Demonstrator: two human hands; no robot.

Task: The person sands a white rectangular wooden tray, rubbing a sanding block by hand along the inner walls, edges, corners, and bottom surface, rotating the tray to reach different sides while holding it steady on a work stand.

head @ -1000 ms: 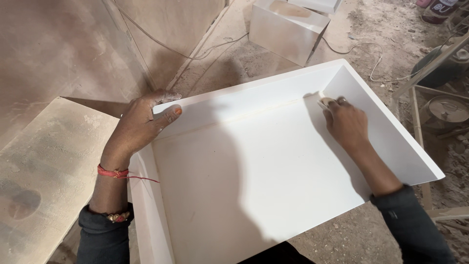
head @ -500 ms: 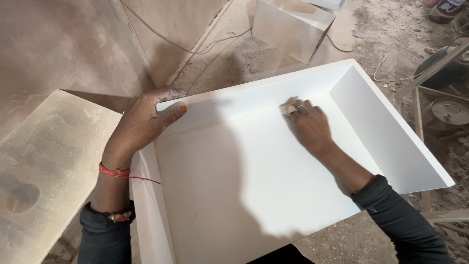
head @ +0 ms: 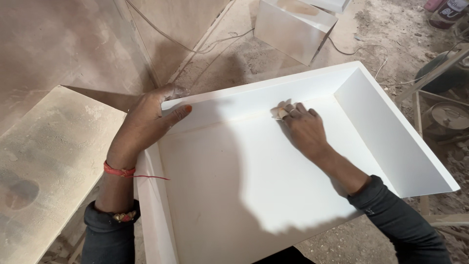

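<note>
- White open tray-like box (head: 273,195): shallow, three raised walls in view, tilted over the dusty floor (head: 391,44); taken as the landmark below.
- Dusty desk (head: 49,161): left of the box, touching or just beside its left wall; cannot tell which.
- Second white box (head: 288,29): beyond the far wall of the tray-like box, well apart, on the floor.
- Round lidded can (head: 447,120): right of the box, past its right wall, among wooden battens.
- Left hand (head: 146,124): at the box's far-left corner, grip closed over the top edge of the far wall, thumb inside the box, fingers outside.
- Right hand (head: 305,129): inside the box, on the base near the far wall, fingertips pressing a small folded tan piece, seemingly sandpaper (head: 279,113), against the seam; grip narrow, holding that piece.
- Red thread band (head: 119,170): around the left wrist, beside the box's left wall.
</note>
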